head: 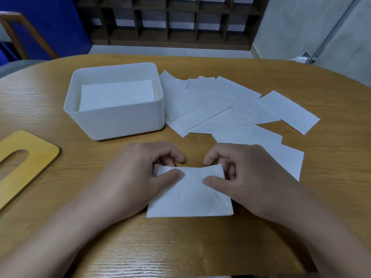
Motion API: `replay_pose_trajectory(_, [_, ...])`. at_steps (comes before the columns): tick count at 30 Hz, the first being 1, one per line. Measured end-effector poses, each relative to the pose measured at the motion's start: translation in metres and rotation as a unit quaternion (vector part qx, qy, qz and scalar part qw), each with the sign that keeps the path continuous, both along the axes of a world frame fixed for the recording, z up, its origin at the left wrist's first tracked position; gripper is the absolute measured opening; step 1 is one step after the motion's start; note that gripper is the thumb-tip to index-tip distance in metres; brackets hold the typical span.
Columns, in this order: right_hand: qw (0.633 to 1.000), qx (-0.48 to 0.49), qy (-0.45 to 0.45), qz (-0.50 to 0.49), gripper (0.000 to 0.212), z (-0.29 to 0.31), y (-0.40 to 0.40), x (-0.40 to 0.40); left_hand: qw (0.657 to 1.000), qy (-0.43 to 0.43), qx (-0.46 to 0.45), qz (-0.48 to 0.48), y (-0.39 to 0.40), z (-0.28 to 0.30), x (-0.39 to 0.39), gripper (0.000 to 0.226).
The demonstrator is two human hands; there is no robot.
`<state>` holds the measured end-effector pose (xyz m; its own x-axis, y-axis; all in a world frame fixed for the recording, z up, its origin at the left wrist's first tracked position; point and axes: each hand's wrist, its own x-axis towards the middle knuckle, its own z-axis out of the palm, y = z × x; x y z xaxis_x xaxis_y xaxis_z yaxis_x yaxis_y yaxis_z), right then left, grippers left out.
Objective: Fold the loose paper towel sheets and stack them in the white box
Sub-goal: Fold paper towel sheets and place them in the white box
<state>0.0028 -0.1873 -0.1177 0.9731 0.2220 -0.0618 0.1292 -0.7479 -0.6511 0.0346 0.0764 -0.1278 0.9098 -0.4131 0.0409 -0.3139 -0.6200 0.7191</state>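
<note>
A white paper towel sheet [189,195] lies on the wooden table in front of me. My left hand [140,173] pinches its far left corner between thumb and fingers. My right hand [247,173] pinches its far right corner the same way, and the far edge is lifted off the table. The white box [120,121] stands behind my left hand with folded sheets [116,94] stacked inside. Several loose sheets [230,109] lie spread out to the right of the box, one of them partly under my right hand.
A yellow wooden lid [26,157] with a long slot lies at the left edge of the table [200,247]. Beyond the table are a dark wooden shelf unit [170,21], a chair [18,33] at the far left, and a wall socket at the right.
</note>
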Motion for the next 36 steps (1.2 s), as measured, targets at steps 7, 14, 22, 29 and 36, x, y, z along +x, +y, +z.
replay_pose_trajectory(7, [0.996,-0.027,-0.079,-0.040,0.030,-0.001,-0.012,0.006,0.993,-0.109,0.047,-0.026,0.000,-0.005,0.005,0.018])
replay_pose_trajectory(14, [0.974,-0.102,-0.171,-0.112,0.013,-0.021,-0.027,0.023,0.989,-0.115,0.057,-0.072,-0.021,-0.008,-0.007,0.024])
replay_pose_trajectory(22, [0.954,-0.158,-0.234,-0.104,0.016,-0.027,-0.019,0.025,0.984,-0.121,0.053,-0.115,-0.042,-0.010,-0.017,0.019])
replay_pose_trajectory(29, [0.966,-0.056,-0.231,-0.100,0.020,-0.017,-0.021,0.021,0.993,-0.100,-0.022,-0.057,-0.040,-0.014,-0.012,0.016])
replay_pose_trajectory(36, [0.982,0.002,-0.186,0.032,0.015,-0.009,-0.013,0.012,0.980,-0.199,-0.010,0.012,-0.038,-0.019,-0.001,0.048])
